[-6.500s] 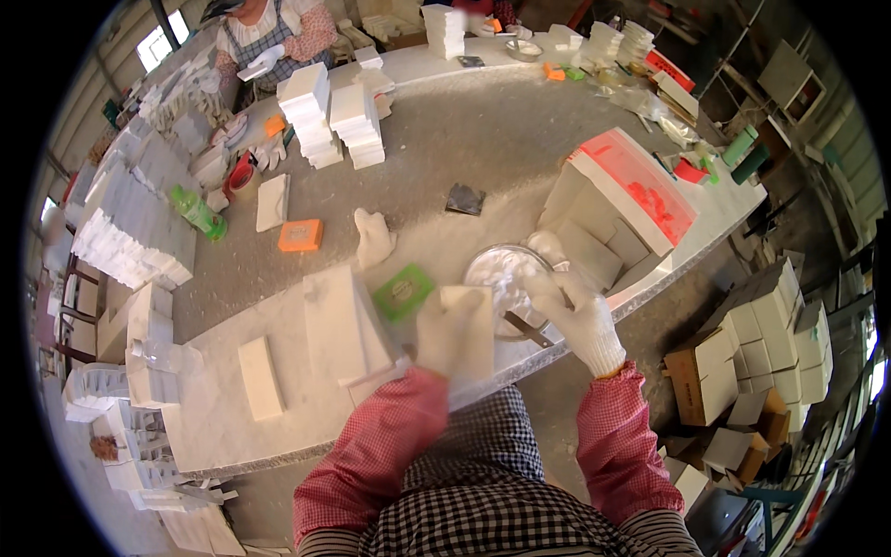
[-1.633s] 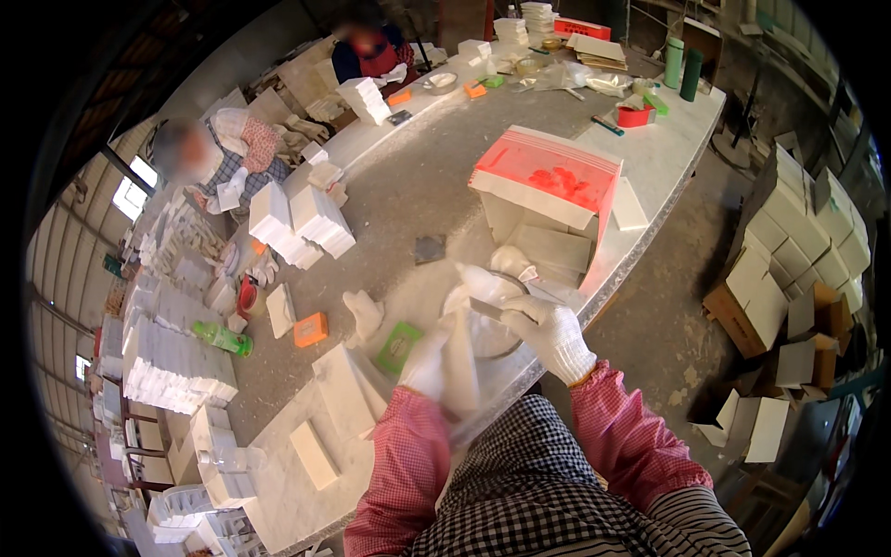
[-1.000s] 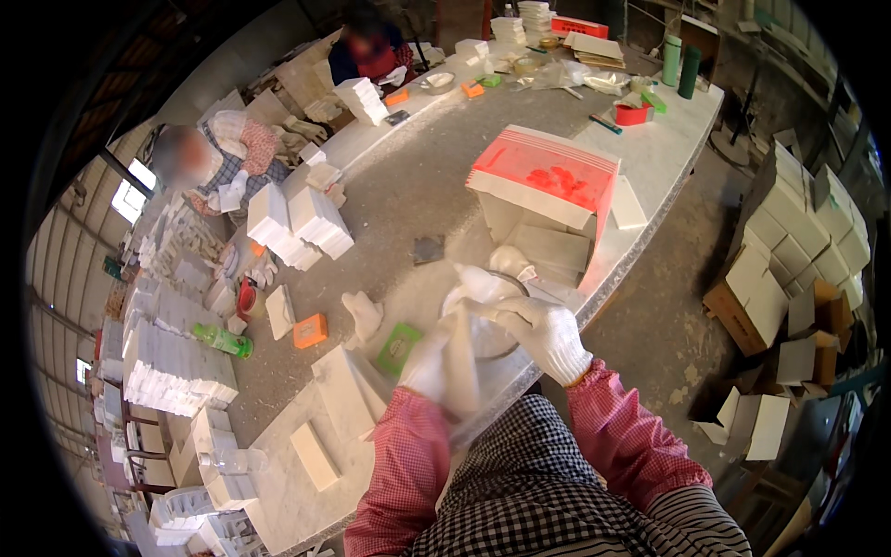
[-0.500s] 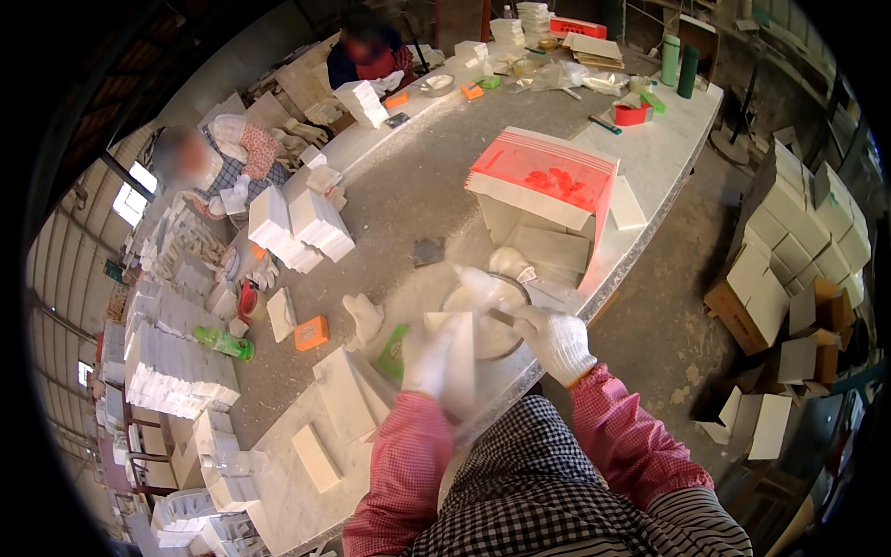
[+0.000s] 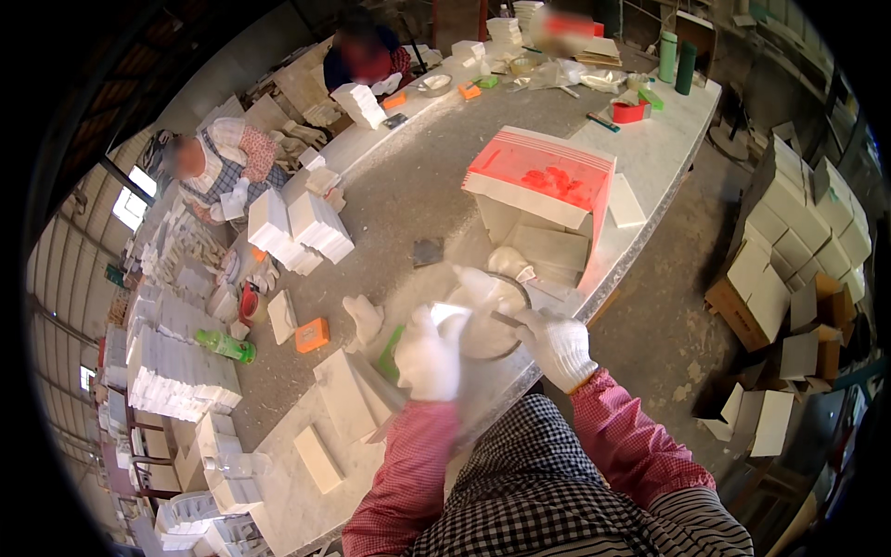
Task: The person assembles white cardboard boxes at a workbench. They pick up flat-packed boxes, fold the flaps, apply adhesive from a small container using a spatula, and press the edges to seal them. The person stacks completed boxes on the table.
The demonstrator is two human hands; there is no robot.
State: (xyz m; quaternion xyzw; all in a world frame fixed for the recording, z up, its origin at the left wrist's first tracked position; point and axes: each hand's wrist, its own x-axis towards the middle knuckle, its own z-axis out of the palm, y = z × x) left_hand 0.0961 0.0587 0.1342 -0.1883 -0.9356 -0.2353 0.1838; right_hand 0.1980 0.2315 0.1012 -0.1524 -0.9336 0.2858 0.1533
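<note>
On L, 1 cream tile [image 5: 318,459] flat on worktop [image 5: 390,213], then overlapping tiles [image 5: 343,397]; finished or not, can't tell. L hand [image 5: 429,357], blurred, curled round white tile [image 5: 452,318], not yet set down, beside bowl [image 5: 529,299]. R hand [image 5: 557,345] closed on putty knife [image 5: 506,319].

Bowl [image 5: 513,348] on the table [image 5: 399,204] before the box [image 5: 543,172], slabs [image 5: 342,395] to its left, bottle [image 5: 225,345] farther left.
</note>
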